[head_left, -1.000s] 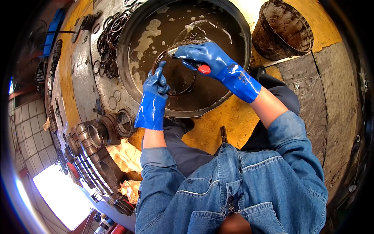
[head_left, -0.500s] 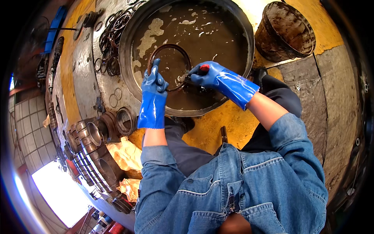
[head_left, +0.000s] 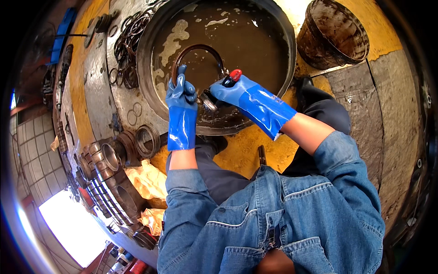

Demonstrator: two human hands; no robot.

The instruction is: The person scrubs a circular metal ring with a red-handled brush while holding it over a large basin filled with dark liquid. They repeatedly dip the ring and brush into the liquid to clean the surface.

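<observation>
Both my hands wear blue rubber gloves over a wide round tub point(head_left: 145, 86) of murky brown liquid. My left hand point(head_left: 181, 93) is closed on the left side of a thin dark metal ring point(head_left: 199, 47), which is tilted up above the liquid. My right hand point(head_left: 232, 90) grips a brush with a black and red handle point(head_left: 233, 77). Its shiny head point(head_left: 209, 100) is at the near right part of the ring, close to my left fingers. Whether the head touches the ring, I cannot tell. Glove and brush hide the ring's lower part.
A grimy bucket point(head_left: 315, 45) stands right of the tub. Many dark rings point(head_left: 130, 45) lie heaped at its left, with thin rings point(head_left: 134, 112) nearby. Metal cylinders point(head_left: 112, 155) and brown paper point(head_left: 146, 180) lie at lower left. My boot point(head_left: 305, 91) is beside the tub's right rim.
My right hand has moved slightly left and nearer to me, turning so that the brush's handle and shiny head show more. The left hand keeps its hold on the ring, almost unmoved.
</observation>
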